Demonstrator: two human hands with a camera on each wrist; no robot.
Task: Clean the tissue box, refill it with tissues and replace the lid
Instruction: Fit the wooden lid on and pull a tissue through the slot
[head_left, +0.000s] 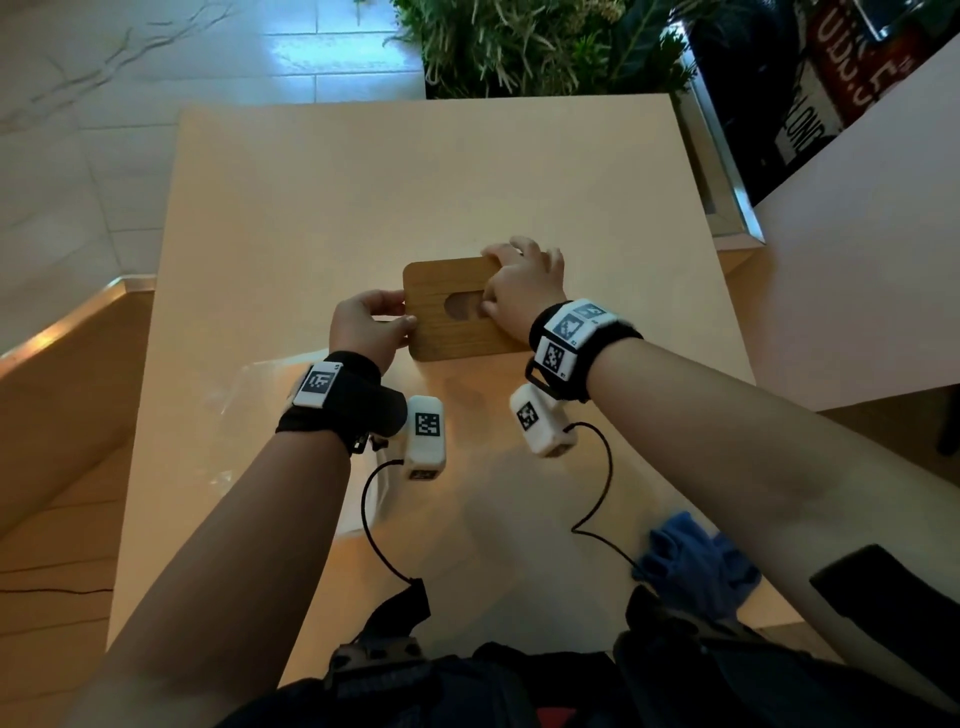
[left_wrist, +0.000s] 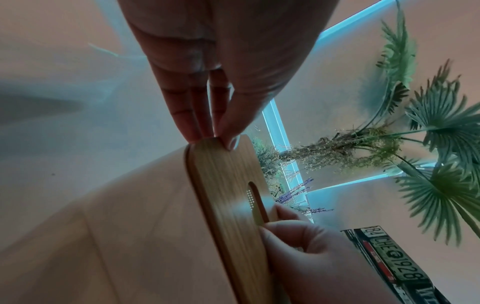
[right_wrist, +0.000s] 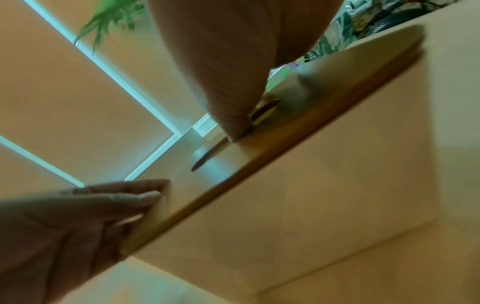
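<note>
A wooden lid (head_left: 441, 332) with an oval slot lies on top of the pale beige tissue box (left_wrist: 145, 205) at the middle of the table. My left hand (head_left: 404, 312) pinches the lid's left edge, thumb on top and fingers (left_wrist: 192, 123) under the rim. My right hand (head_left: 506, 283) grips the lid's right part, thumb at the slot and fingers curled over the far edge. The right wrist view shows the lid (right_wrist: 298, 123) edge-on above the box wall (right_wrist: 324, 174), with my left hand (right_wrist: 145, 201) on its end. No tissues show through the slot.
A blue cloth (head_left: 696, 566) lies near the table's front right corner. Clear plastic wrapping (head_left: 249, 415) lies at the front left under my left forearm. Plants (head_left: 545, 47) stand beyond the table's (head_left: 363, 182) far edge. A dark sign (head_left: 810, 104) leans at the right.
</note>
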